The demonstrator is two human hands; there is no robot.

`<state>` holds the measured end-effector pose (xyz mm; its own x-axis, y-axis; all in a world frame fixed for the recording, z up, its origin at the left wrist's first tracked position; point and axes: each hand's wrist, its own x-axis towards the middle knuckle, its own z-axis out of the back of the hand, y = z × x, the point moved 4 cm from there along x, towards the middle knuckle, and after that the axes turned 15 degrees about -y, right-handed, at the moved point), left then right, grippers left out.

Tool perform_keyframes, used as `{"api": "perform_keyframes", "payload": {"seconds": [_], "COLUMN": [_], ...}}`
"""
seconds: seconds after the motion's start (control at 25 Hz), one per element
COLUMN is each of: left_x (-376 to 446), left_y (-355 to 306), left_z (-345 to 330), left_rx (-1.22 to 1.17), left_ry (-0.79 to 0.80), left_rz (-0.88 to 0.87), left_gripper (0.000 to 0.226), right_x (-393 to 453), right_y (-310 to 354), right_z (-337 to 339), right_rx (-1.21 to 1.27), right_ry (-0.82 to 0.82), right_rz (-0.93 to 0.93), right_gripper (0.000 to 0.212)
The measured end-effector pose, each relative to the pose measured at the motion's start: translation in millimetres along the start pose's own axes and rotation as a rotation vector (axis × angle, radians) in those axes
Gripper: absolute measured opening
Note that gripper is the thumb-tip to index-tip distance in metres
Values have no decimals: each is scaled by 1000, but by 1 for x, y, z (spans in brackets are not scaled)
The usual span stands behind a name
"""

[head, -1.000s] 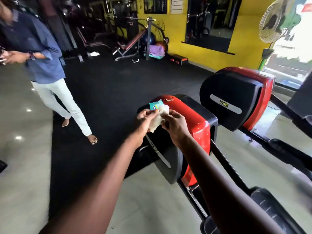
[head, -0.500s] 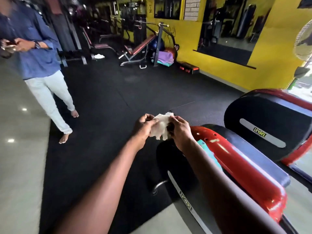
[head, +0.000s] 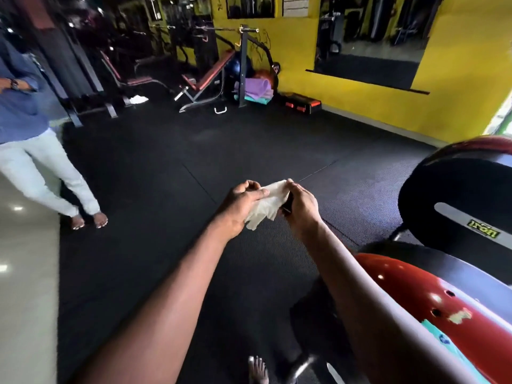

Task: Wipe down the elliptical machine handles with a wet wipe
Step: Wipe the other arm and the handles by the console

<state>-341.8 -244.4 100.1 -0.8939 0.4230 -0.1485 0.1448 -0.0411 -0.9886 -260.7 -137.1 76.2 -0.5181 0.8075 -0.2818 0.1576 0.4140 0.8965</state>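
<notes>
A crumpled white wet wipe (head: 270, 202) hangs between my two hands over the black rubber floor. My left hand (head: 241, 205) pinches its left side with thumb and fingers. My right hand (head: 300, 205) grips its right edge. The red and black housing of the elliptical machine (head: 410, 284) lies at the lower right, under my right forearm. A teal wipe packet (head: 440, 338) rests on that housing, partly hidden by my arm. No handles of the machine are in view.
A second black and red machine housing (head: 457, 206) stands at the right. A person in a blue shirt and white trousers (head: 33, 151) stands at the left. Weight benches (head: 205, 81) and rolled mats (head: 256, 88) line the yellow back wall. My bare foot (head: 257, 368) shows at the bottom.
The view has swung left and away from the machine, which now sits at the lower right. Both hands still hold the wipe, which is pulled out a little wider. The packet stayed on the housing.
</notes>
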Motion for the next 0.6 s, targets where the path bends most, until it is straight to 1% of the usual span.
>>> {"api": "perform_keyframes", "payload": {"seconds": [0.08, 0.12, 0.16, 0.24, 0.28, 0.36, 0.44, 0.48, 0.6], "left_x": [69, 97, 131, 190, 215, 263, 305, 330, 412], "left_y": [-18, -30, -43, -60, -66, -69, -73, -78, -90], "left_z": [-8, -14, -24, -42, -53, -83, -108, -124, -170], "left_rx": [86, 113, 121, 80, 60, 58, 111, 117, 108], "left_ry": [8, 12, 16, 40, 81, 218, 326, 362, 420], "left_rz": [-18, -41, -57, -30, -5, 27, -14, -41, -78], "left_gripper": [26, 24, 20, 7, 6, 14, 7, 5, 16], "right_x": [55, 78, 106, 154, 177, 227, 273, 299, 370], "right_y": [8, 15, 24, 43, 55, 76, 92, 98, 118], "right_z": [-37, -51, -67, -89, -98, -109, -111, -112, -115], "right_rx": [6, 0, 5, 8, 18, 20, 11, 27, 48], "right_ry": [31, 41, 40, 3, -12, -61, -118, -147, -238], "right_rz": [-16, 12, 50, 104, 132, 184, 241, 273, 359], "right_gripper": [18, 13, 10, 12, 13, 15, 16, 16, 17]}}
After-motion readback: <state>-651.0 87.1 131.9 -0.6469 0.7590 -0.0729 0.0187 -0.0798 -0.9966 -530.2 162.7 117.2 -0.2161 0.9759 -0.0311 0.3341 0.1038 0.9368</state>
